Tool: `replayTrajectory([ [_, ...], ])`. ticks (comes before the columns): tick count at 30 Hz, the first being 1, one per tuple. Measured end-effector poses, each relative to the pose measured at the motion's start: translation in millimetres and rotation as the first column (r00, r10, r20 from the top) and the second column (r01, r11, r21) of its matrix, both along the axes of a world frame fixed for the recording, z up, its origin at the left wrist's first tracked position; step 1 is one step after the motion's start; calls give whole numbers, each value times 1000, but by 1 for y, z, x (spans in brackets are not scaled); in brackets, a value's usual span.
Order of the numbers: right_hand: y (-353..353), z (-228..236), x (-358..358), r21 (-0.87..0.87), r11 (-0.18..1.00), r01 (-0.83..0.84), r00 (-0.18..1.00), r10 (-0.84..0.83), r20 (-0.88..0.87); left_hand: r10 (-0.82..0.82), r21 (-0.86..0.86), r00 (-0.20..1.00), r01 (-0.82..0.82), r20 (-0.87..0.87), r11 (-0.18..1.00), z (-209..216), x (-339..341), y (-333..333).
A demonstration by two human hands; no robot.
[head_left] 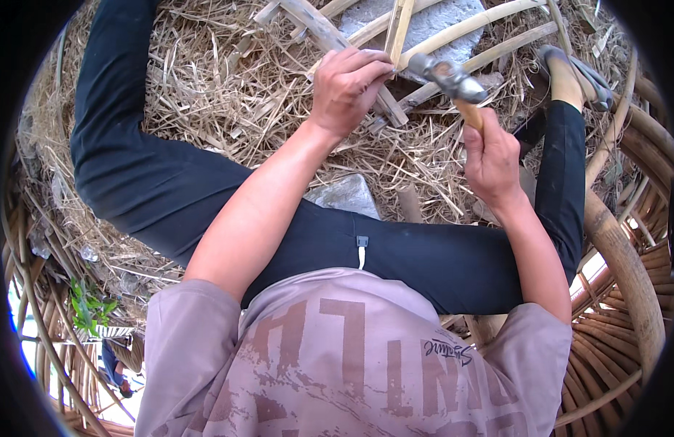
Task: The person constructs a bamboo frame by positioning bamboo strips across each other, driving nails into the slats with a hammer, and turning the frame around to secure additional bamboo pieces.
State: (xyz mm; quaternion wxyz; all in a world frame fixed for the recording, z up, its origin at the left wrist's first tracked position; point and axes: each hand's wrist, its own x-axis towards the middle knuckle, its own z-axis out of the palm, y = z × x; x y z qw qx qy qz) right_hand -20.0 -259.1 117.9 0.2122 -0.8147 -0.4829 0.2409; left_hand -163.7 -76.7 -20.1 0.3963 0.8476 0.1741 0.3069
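My right hand (pixel 492 156) grips the wooden handle of a hammer (pixel 453 81), its grey metal head raised just right of my left hand. My left hand (pixel 348 86) pinches something small against a thin split bamboo strip (pixel 397 33), where it crosses a thicker grey bamboo piece (pixel 330 40). What the fingertips hold is too small to tell. Both hands work above a floor of dry straw and shavings (pixel 228 95), between my legs in dark trousers.
Pale curved bamboo rods (pixel 475 25) run across the top over a grey stone (pixel 431 22). A sandalled foot (pixel 570 73) rests at the upper right. Thick bent bamboo frames (pixel 628 269) stack at the right and left edges. A flat grey stone (pixel 344 197) lies by my thigh.
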Motion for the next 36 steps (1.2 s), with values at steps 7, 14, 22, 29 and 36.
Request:
replayTrajectory([
  [7, 14, 6, 0, 56, 998, -17, 999, 15, 33, 2, -4, 1000, -2, -24, 1000, 0, -4, -2],
  [14, 3, -5, -2, -108, 990, -93, 990, 104, 100, -4, 17, 1000, 4, -12, 1000, 1, 1, -3],
  [22, 5, -8, -7, -191, 973, -129, 976, 158, 148, 4, 13, 1000, -4, -17, 1000, -2, -3, -2],
  [29, 13, 2, -4, 0, 999, -38, 994, 38, 103, 13, -25, 1000, -13, -5, 1000, -3, -4, -2],
  [36, 10, -1, 5, -55, 997, 49, 996, -45, 71, 79, -126, 996, -83, -39, 989, 7, 0, -7],
])
